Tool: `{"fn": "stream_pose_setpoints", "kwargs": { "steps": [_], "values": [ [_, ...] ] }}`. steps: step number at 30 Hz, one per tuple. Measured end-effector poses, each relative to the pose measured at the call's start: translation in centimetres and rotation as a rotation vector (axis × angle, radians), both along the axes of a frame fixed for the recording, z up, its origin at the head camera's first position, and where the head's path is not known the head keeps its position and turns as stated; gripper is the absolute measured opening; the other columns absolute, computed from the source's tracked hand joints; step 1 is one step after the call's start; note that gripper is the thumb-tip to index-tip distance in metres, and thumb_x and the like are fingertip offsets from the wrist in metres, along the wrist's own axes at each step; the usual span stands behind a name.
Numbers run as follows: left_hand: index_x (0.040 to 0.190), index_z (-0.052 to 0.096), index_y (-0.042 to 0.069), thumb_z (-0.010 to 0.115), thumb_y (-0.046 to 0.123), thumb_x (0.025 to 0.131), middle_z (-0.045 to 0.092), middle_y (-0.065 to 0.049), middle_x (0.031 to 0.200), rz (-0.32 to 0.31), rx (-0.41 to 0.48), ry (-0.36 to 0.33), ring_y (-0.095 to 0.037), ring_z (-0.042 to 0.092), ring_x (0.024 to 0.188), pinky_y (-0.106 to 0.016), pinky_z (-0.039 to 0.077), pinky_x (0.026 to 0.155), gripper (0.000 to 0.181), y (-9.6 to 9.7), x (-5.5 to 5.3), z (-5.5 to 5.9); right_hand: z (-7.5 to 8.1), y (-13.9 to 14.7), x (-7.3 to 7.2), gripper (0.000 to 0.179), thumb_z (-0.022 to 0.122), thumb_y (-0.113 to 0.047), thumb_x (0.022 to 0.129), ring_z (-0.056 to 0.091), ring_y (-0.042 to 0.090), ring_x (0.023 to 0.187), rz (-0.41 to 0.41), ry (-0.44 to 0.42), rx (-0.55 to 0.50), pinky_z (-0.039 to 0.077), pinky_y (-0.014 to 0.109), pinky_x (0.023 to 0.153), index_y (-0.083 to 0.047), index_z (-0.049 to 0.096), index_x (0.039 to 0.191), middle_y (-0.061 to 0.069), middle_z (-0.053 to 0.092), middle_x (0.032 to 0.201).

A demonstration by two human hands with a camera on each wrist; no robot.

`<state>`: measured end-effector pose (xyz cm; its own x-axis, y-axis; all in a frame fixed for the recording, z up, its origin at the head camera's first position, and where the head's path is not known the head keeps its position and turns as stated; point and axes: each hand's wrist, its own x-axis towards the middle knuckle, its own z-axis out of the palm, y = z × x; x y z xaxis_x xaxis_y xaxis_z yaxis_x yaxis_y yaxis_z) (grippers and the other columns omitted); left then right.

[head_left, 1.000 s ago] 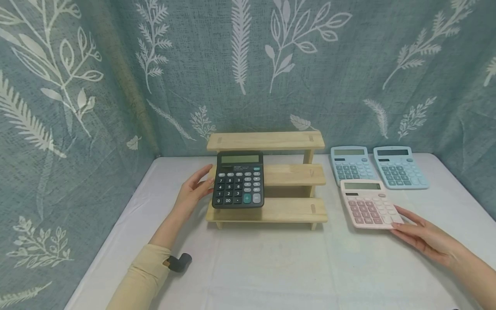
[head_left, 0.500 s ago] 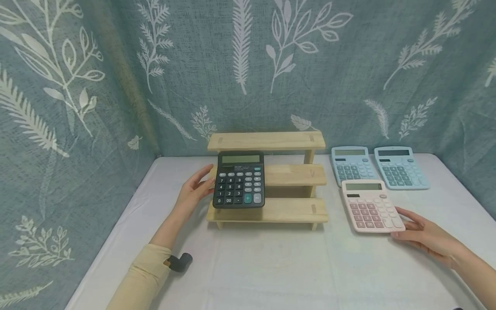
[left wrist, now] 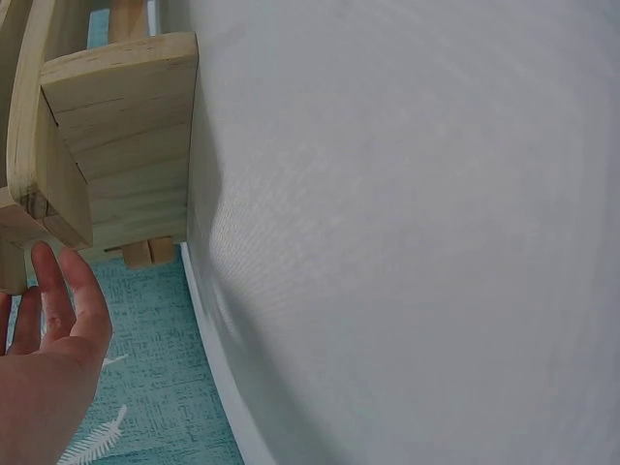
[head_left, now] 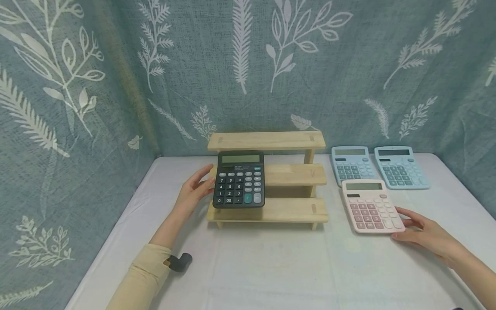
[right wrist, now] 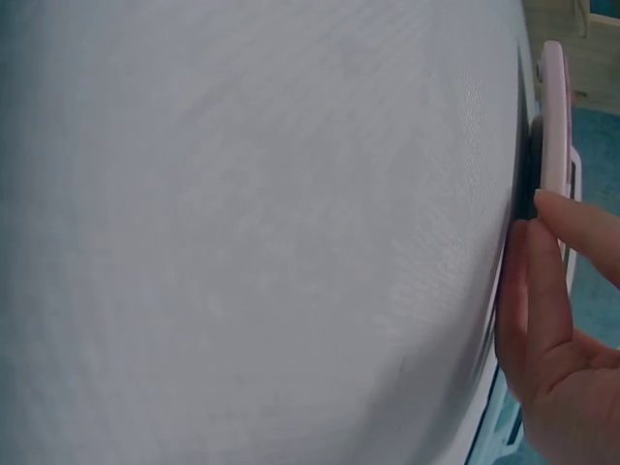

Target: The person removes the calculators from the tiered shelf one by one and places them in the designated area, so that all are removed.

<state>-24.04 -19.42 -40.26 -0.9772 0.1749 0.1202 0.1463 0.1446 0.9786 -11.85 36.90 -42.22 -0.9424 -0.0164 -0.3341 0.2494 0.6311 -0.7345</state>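
In the head view a black calculator [head_left: 238,181] leans on the left half of a three-tier wooden stand [head_left: 294,175]. My left hand [head_left: 195,185] is beside it, fingertips right at the stand's left end. The left wrist view has those extended fingers [left wrist: 89,300] against the stand's wooden end [left wrist: 126,126]; the calculator is hidden there. Over on the right, a white-and-pink calculator [head_left: 368,206] lies face up, its top overlapping a blue one. My right hand [head_left: 426,234] pinches its lower right corner, thumb at the bottom edge. Its pink rim [right wrist: 556,126] shows edge-on in the right wrist view.
Two light-blue calculators, a left one [head_left: 350,161] and a right one [head_left: 401,168], lie behind the pink one. A white cloth [head_left: 279,262] covers the table. Blue-green leaf-patterned curtains [head_left: 217,64] stand along the back and sides.
The pink calculator's lower end has come down slightly toward me, and my right thumb has moved from its face to its bottom edge. The left hand and black calculator stay put.
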Motion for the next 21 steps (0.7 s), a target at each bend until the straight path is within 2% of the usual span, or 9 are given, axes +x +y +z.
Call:
{"fn": "stream_pose_setpoints", "kwargs": {
  "steps": [4, 12, 21],
  "values": [
    [0.151, 0.037, 0.01, 0.057, 0.022, 0.1, 0.033, -0.004, 0.156, -0.002, 0.0, -0.002, -0.012, 0.055, 0.115, -0.036, 0.049, 0.102, 0.055, 0.03, -0.03, 0.02, 0.12, -0.2, -0.07, 0.092, 0.071, -0.033, 0.09, 0.049, 0.034, 0.107, -0.003, 0.016, 0.052, 0.052, 0.029, 0.076, 0.004, 0.015, 0.152, 0.028, 0.048, 0.126],
    [0.151, 0.036, 0.011, 0.056, 0.023, 0.101, 0.032, -0.004, 0.156, -0.002, -0.012, -0.001, -0.015, 0.055, 0.116, -0.039, 0.048, 0.104, 0.056, 0.0, 0.05, 0.16, 0.18, -0.49, -0.18, 0.093, 0.072, -0.035, 0.088, 0.052, 0.027, 0.098, -0.014, 0.027, 0.09, 0.052, 0.027, 0.071, 0.006, 0.017, 0.151, 0.029, 0.047, 0.124],
    [0.151, 0.037, 0.011, 0.057, 0.023, 0.101, 0.032, -0.004, 0.156, -0.003, -0.005, -0.003, -0.014, 0.055, 0.115, -0.039, 0.048, 0.104, 0.055, -0.02, -0.04, 0.03, 0.13, -0.48, -0.16, 0.092, 0.072, -0.037, 0.088, 0.051, 0.027, 0.095, -0.015, 0.037, 0.138, 0.048, 0.029, 0.071, 0.006, 0.019, 0.151, 0.028, 0.048, 0.122]
  ]
}}
